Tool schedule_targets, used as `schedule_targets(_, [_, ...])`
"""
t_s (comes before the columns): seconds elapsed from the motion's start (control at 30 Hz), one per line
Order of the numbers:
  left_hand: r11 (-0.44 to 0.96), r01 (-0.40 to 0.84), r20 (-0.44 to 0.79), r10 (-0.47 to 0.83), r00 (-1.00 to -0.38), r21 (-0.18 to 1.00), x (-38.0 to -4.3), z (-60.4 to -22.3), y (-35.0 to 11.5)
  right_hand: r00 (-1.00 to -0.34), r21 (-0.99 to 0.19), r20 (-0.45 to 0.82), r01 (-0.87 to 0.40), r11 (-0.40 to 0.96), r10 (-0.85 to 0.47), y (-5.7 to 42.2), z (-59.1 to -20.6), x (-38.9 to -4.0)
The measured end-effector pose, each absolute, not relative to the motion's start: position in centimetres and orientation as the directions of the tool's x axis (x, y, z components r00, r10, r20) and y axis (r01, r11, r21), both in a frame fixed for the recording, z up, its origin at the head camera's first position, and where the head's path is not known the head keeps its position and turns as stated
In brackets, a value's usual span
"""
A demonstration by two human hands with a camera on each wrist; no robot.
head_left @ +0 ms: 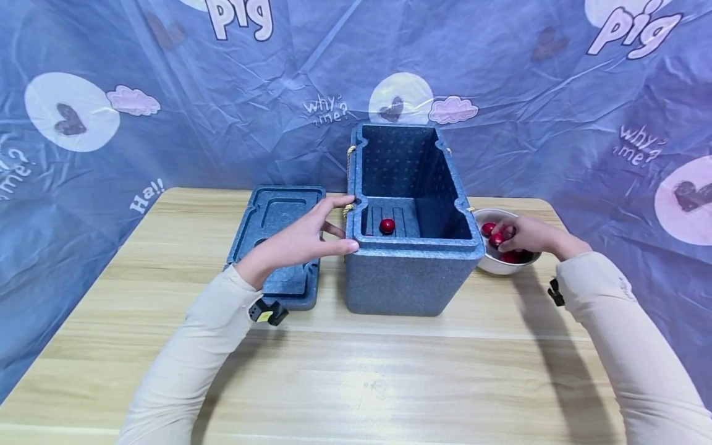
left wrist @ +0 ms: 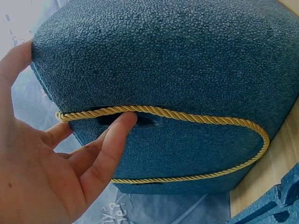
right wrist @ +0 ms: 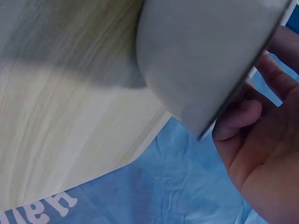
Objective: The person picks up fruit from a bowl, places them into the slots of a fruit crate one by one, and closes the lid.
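Note:
A deep blue foam box (head_left: 400, 281) stands uncovered on the table, with a shiny red round fruit (head_left: 387, 226) on its floor. My left hand (head_left: 303, 238) touches the box's left rim with spread fingers. In the left wrist view, one fingertip touches the yellow rope (left wrist: 205, 118) on the box's side. To the right of the box is a white bowl (head_left: 495, 267) with several red round fruits in it. My right hand (head_left: 531, 236) reaches into the bowl and pinches one red fruit (head_left: 496, 240). The bowl's wall hides those fingertips in the right wrist view.
The box's blue lid (head_left: 286, 281) lies on the wooden table (head_left: 356, 371), left of the box and under my left forearm. A blue printed cloth (head_left: 222, 111) hangs behind the table.

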State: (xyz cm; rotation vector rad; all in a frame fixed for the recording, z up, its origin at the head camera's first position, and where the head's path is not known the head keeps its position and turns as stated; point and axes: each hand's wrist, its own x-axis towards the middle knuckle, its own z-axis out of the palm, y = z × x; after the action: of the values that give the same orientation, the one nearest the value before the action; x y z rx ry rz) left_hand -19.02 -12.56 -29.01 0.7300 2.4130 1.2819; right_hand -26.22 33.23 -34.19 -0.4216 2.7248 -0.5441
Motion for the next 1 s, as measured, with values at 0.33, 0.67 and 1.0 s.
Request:
schedule_targets(0.33, [0.473, 0.289, -0.037, 0.568, -0.822, 0.832, -18.9, -29.0, -12.6, -0.924, -0.382, -0.157, -0.268, 0.884, -0.348, 32.8, -31.5, -25.8])
schedule_targets(0.67, [0.478, 0.278, -0.048, 0.565, -0.824, 0.833, -19.0, -28.9, -12.5, -0.938, -0.3, -0.077, -0.3, 0.905, -0.337, 31.1, -26.2, -25.1])
schedule_targets(1.0, [0.481, 0.268, -0.057, 0.56, -0.826, 0.835, -19.1, -29.0, -12.5, -0.941, -0.314, 0.006, -0.323, 0.893, -0.339, 29.1, -23.1, -24.4])
